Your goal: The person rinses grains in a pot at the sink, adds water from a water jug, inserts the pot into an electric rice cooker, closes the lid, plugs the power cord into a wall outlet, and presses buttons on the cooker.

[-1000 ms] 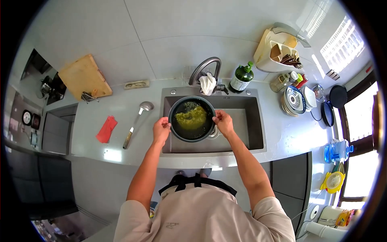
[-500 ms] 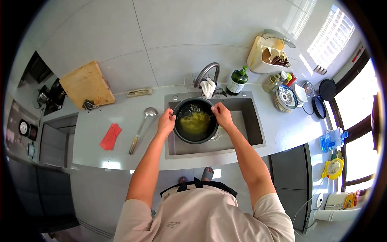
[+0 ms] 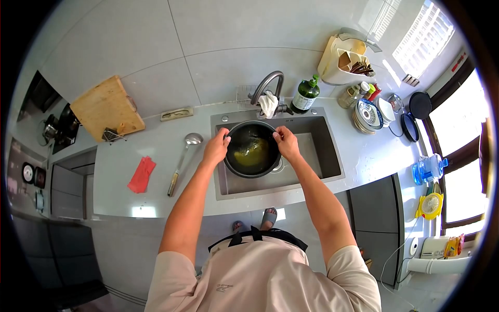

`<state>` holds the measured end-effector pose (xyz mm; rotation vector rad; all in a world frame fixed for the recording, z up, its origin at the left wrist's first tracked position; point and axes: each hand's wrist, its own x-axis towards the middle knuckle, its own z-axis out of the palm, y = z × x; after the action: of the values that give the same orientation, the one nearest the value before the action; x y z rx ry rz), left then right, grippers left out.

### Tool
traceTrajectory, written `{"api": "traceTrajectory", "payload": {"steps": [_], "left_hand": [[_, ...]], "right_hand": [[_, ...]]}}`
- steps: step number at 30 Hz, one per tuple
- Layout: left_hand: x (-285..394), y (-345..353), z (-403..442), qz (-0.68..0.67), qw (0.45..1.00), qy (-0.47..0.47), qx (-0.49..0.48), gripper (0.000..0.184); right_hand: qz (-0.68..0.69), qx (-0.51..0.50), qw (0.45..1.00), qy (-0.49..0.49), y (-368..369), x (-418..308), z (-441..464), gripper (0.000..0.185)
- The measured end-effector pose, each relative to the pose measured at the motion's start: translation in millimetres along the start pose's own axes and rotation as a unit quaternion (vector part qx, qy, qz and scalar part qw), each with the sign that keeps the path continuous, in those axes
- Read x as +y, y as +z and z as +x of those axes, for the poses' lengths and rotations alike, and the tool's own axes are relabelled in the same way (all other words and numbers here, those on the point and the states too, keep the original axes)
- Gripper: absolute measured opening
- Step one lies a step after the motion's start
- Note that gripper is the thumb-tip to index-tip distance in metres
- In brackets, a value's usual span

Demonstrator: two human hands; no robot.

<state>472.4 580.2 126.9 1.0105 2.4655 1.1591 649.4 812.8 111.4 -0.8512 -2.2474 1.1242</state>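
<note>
A round dark pot with yellow-green contents in liquid is held over the left part of the sink. My left hand grips its left rim, fingers closed. On the opposite side, my right hand pinches the right rim. Behind the pot stands the curved faucet, with a white cloth hung on it. The pot hides part of the drain.
Left of the sink lie a ladle and a red cloth. A cutting board leans on the wall. Behind the sink stands a green soap bottle. Stacked plates and a utensil holder are at the right.
The yellow-green contents have shifted inside the pot and look smaller and lower. Both hands still hold the rim, and the pot has moved slightly right over the sink.
</note>
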Motion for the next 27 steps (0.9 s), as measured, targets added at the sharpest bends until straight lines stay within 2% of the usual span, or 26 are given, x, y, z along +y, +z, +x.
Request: {"api": "traceTrajectory", "payload": {"steps": [7,19,27], "left_hand": [[-4,1,7,0.007,0.998,0.031,0.049,0.015],[11,-7,-1,-0.004,0.994,0.058,0.093,0.012],[21,-10,-6,-0.004,0.991,0.076,0.111,0.012]], "right_hand": [[0.021,0.002,1.000,-0.007,-1,-16,3,0.016],[0.022,0.054,0.995,-0.081,-2,-23,3,0.013],[0.031,0.048,0.996,-0.072,-14,-31,-2,0.015]]}}
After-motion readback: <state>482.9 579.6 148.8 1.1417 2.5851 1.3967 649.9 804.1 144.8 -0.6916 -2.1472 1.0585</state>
